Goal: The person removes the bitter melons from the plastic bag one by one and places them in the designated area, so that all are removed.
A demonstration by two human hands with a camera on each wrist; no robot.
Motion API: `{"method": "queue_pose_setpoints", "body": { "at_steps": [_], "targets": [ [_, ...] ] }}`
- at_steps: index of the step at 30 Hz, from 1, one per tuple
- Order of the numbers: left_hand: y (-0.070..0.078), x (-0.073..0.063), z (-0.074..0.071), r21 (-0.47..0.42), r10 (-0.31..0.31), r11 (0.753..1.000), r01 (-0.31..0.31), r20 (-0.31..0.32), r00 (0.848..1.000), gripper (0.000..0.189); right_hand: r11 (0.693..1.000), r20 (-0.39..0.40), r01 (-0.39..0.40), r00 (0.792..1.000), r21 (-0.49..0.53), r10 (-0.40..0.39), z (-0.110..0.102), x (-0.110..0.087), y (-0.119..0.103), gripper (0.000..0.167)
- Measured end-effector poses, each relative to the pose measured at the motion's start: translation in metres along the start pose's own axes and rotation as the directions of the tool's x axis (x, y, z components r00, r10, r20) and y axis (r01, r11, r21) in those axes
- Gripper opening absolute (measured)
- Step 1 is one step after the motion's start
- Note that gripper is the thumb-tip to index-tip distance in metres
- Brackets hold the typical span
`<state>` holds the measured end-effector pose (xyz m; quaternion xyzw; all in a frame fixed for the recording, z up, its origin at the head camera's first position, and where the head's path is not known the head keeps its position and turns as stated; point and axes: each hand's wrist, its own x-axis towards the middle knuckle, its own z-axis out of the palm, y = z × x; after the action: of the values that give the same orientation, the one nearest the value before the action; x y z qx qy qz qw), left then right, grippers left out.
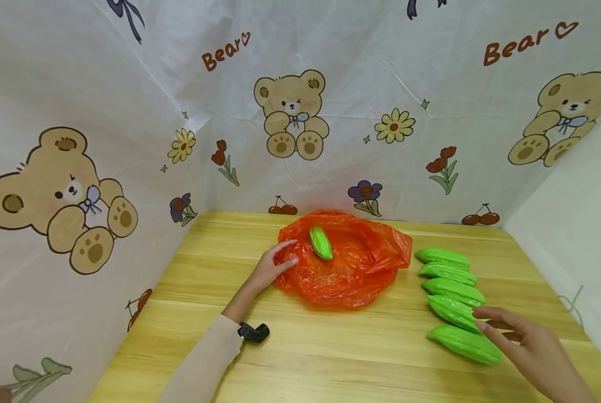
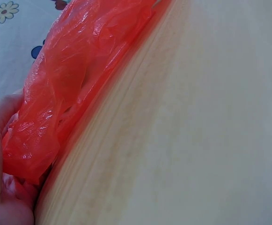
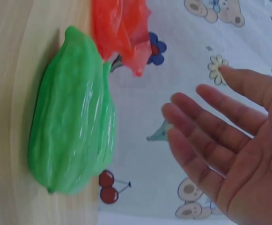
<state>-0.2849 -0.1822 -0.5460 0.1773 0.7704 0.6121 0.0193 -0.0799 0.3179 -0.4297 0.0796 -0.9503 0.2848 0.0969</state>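
A red plastic bag [image 1: 351, 288] lies spread open on the table, with one glossy green bitter melon [image 1: 321, 243] in its mouth. My left hand [image 1: 272, 267] holds the bag's left edge, thumb and a finger apart over the plastic; in the left wrist view crumpled film fills the space by the palm, hiding some fingers. At the right, several ribbed green bitter melons [image 1: 451, 288] lie in a row running toward me. Over the near end of that row hovers my right hand [image 1: 524, 347], empty, fingers loosely extended. The right wrist view shows its palm beside the nearest bitter melon [image 3: 68, 117].
The wooden table [image 1: 330, 358] is enclosed at the back and sides by a white cloth [image 1: 341, 67] printed with bears and flowers. A black strap [image 1: 253, 332] is on my left wrist.
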Motion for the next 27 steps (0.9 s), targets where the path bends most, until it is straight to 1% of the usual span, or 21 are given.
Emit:
{"method": "queue_pose_setpoints", "body": {
  "at_steps": [2, 4, 7, 11, 17, 23, 27],
  "targets": [
    [0.0, 0.0, -0.001, 0.01, -0.001, 1.0, 0.001, 0.0, 1.0, 0.054, 0.998, -0.054, 0.047, 0.998, 0.035, -0.045, 0.003, 0.003, -0.007, 0.02],
    [0.0, 0.0, -0.001, 0.019, 0.0, 1.0, 0.0, 0.001, 1.0, 0.054, 0.995, -0.091, 0.078, 0.993, 0.066, -0.072, 0.006, 0.007, -0.014, 0.021],
    [-0.002, 0.0, 0.0, 0.02, 0.001, 1.0, -0.001, 0.002, 1.0, 0.054, 0.992, -0.097, 0.091, 0.992, 0.09, -0.082, 0.009, 0.012, -0.024, 0.02],
    [-0.002, 0.0, 0.0, 0.018, 0.007, 1.0, -0.007, -0.006, 1.0, 0.054, 0.992, -0.072, 0.08, 0.995, 0.098, -0.074, 0.017, 0.021, -0.037, 0.018],
    [-0.001, 0.0, -0.001, 0.008, -0.018, 1.0, 0.018, -0.003, 1.0, 0.052, 0.984, -0.05, 0.113, 0.993, 0.138, -0.107, 0.031, 0.037, -0.052, 0.018],
    [0.0, 0.0, -0.001, 0.012, -0.018, 1.0, 0.018, -0.011, 1.0, 0.053, 0.972, 0.001, 0.131, 0.991, 0.193, -0.133, 0.04, 0.051, -0.061, 0.016],
    [-0.001, 0.0, -0.002, 0.015, -0.017, 1.0, 0.017, -0.013, 1.0, 0.053, 0.965, 0.028, 0.148, 0.987, 0.215, -0.158, 0.042, 0.058, -0.064, 0.017]
  ]
}}
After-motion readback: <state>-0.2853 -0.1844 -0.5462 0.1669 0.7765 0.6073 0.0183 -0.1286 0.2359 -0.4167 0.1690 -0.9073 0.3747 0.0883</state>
